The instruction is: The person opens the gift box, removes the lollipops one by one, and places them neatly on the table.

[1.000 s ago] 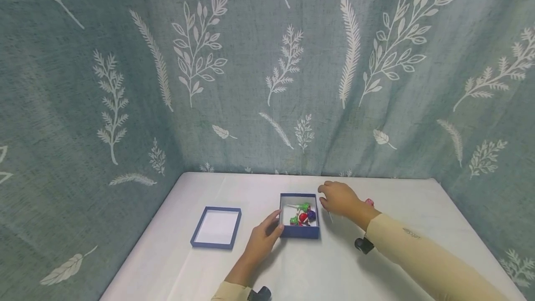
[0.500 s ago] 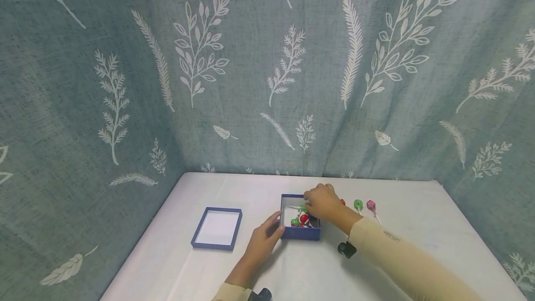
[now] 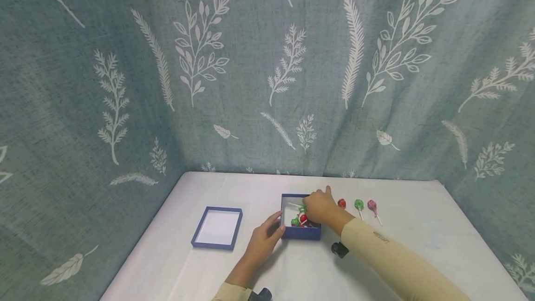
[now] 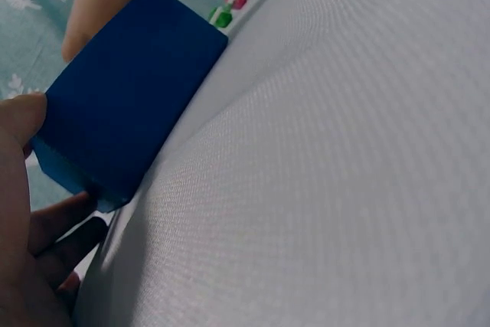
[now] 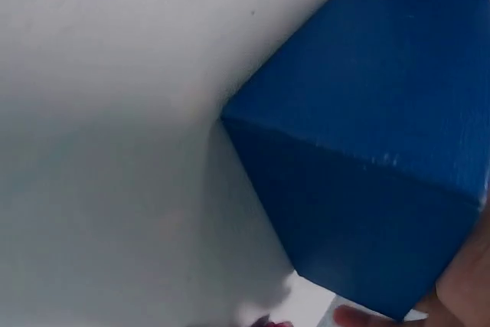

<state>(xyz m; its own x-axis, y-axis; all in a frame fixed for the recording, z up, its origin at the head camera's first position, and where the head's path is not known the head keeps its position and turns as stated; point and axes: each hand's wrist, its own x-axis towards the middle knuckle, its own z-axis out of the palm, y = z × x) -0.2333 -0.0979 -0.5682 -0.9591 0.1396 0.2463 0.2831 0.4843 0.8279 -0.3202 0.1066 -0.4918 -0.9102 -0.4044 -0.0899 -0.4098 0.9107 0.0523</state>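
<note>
A dark blue open box (image 3: 300, 233) with a white inside stands on the table, holding several lollipops. A red lollipop (image 3: 303, 218) and a green lollipop (image 3: 295, 222) show in it. My left hand (image 3: 262, 240) holds the box at its left side; in the left wrist view its thumb (image 4: 29, 112) is at the upper edge and fingers reach lower down. My right hand (image 3: 321, 206) reaches over the right wall into the box, fingertips pointing down and one finger raised. I cannot tell whether it pinches a lollipop, since the hand hides its fingertips.
Right of the box lie a red lollipop (image 3: 342, 203), a green lollipop (image 3: 359, 205) and a pink lollipop (image 3: 372, 205) in a row. The blue-rimmed lid (image 3: 216, 228) lies inside up at the left. A leaf-patterned curtain (image 3: 251, 143) hangs behind the white table (image 3: 192, 278).
My right hand has moved left from beside the box to inside it, uncovering the row of lollipops on the table. My left hand has stayed at the box.
</note>
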